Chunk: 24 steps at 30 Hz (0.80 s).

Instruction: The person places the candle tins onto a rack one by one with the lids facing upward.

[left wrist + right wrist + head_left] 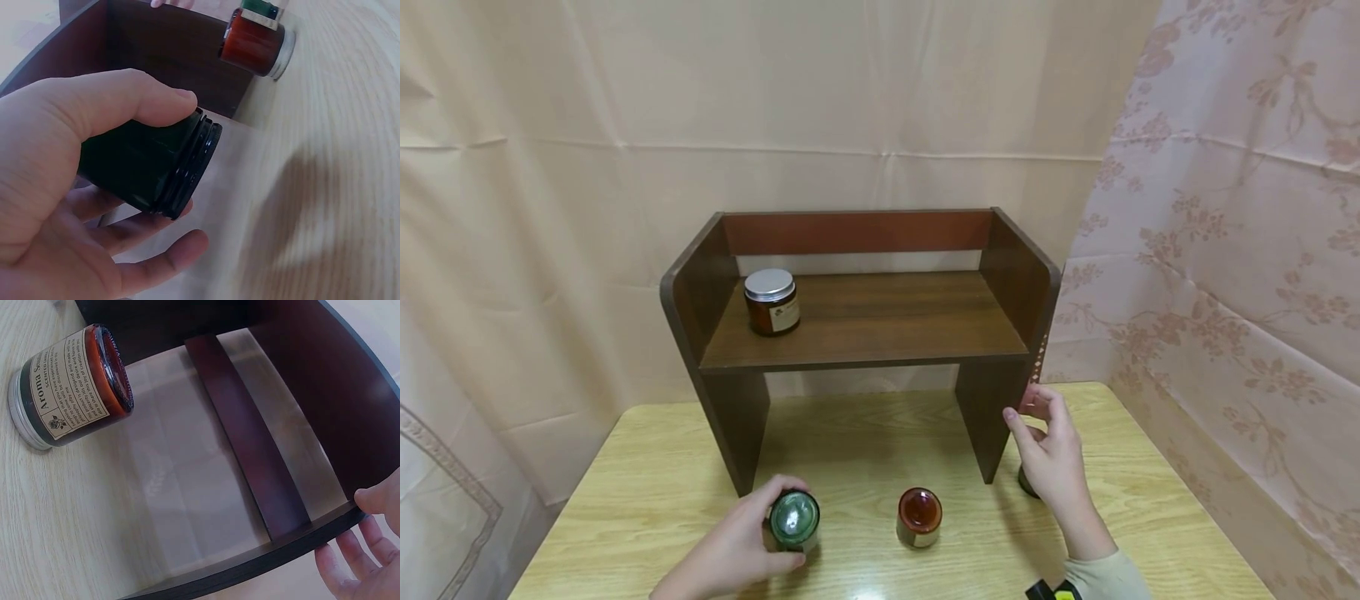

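Observation:
My left hand (748, 533) holds a green glass candle jar (794, 518) upside down over the table, its black lid (190, 165) facing the tabletop in the left wrist view. Thumb and fingers curl round its sides. My right hand (1052, 454) grips the right side panel (992, 408) of a dark brown wooden shelf, thumb on the inner face and fingers on the outer one in the right wrist view. Between the hands, an amber candle jar (919, 517) stands upside down on its silver lid (26, 419), its paper label (65, 387) facing the right wrist camera.
Another amber candle jar (772, 304) with a silver lid stands upright at the left of the shelf board (887, 321). A dark green jar (1027, 483) is partly hidden behind my right wrist. Curtains (880, 100) hang behind the wooden table (640, 467).

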Each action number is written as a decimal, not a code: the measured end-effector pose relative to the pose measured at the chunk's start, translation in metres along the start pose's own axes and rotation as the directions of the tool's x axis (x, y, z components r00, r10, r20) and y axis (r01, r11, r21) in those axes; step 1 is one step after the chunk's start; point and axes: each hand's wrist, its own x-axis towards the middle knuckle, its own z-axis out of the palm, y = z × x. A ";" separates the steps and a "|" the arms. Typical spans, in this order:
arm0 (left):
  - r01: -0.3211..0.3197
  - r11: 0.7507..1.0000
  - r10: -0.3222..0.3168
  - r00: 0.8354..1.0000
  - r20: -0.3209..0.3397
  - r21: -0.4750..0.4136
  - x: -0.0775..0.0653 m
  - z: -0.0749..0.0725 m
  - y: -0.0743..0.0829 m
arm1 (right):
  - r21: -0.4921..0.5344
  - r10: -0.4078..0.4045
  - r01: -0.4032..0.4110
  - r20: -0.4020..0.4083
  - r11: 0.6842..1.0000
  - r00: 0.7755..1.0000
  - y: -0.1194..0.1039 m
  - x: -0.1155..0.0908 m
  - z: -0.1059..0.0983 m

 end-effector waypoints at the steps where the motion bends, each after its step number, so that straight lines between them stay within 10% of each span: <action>1: 0.010 1.000 -0.010 1.000 -0.001 -0.007 0.000 -0.001 0.001 | 0.002 0.001 -0.001 0.001 1.000 1.000 0.000 0.000 0.000; 24: 0.038 0.997 -0.031 0.995 -0.097 0.066 0.000 -0.017 0.007 | 0.013 -0.007 0.007 -0.001 1.000 1.000 0.001 0.000 0.000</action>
